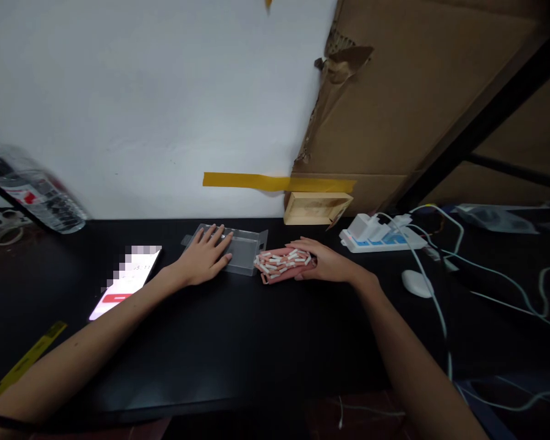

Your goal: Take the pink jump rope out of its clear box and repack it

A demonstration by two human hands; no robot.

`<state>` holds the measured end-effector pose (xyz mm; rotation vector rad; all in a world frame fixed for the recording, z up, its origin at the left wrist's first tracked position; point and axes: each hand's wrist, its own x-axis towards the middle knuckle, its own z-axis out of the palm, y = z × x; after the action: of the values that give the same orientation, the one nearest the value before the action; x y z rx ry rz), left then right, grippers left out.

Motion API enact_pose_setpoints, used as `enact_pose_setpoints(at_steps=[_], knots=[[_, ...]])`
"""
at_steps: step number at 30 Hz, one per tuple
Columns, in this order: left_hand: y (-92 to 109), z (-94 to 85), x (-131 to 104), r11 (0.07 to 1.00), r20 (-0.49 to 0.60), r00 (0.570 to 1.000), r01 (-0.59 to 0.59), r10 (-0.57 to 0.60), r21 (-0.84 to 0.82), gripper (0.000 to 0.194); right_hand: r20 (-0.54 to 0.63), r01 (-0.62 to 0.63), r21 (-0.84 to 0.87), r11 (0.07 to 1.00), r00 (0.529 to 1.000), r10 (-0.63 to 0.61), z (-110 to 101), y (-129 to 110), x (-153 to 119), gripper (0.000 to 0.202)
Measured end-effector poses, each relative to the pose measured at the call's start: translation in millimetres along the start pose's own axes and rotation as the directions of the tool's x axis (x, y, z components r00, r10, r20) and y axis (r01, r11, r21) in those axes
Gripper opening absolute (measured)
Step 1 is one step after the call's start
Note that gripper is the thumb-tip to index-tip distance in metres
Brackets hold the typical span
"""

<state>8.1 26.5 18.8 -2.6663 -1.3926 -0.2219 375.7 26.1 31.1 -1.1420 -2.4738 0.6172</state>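
My left hand (207, 255) lies with fingers spread over a clear plastic box (245, 253), which rests on the black table. Its palm covers the box's left part. My right hand (323, 260) grips the right end of a small pink box (282, 278), thumb on the near side and fingers on the far side. Many small pink-and-white pieces (286, 260) fill the pink box in a loose heap; I cannot tell what they are. The pink box's left end touches or nearly touches the clear box's right edge.
A lit phone (131, 278) lies at left, a plastic bottle (46, 195) behind it. A shallow cream box (318, 209) leans at the back. On the right are a power strip (380, 238) with plugs, a white mouse (416, 283) and loose cables (499, 272).
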Motion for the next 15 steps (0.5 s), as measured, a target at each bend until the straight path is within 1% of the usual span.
enact_pose_setpoints(at_steps=[5,9,12,15], knots=[[6,4.8,-1,0.996,-0.049,0.995,0.084,-0.085,-0.018,0.060,-0.029,-0.086,-0.015,0.996,0.996,0.085,-5,3,-4,0.078],[9,6.5,-2,0.990,-0.059,0.989,0.135,-0.138,-0.042,0.062,-0.045,-0.134,-0.069,0.989,0.990,0.131,-10,6,-7,0.072],[9,4.6,-3,0.988,-0.048,0.988,0.144,-0.147,-0.056,0.062,-0.064,-0.175,-0.125,0.977,0.984,0.168,-13,8,-8,0.068],[7,-1.9,-3,0.991,-0.028,0.991,0.130,-0.131,-0.042,0.063,-0.064,-0.152,-0.160,0.975,0.988,0.143,-14,10,-9,0.070]])
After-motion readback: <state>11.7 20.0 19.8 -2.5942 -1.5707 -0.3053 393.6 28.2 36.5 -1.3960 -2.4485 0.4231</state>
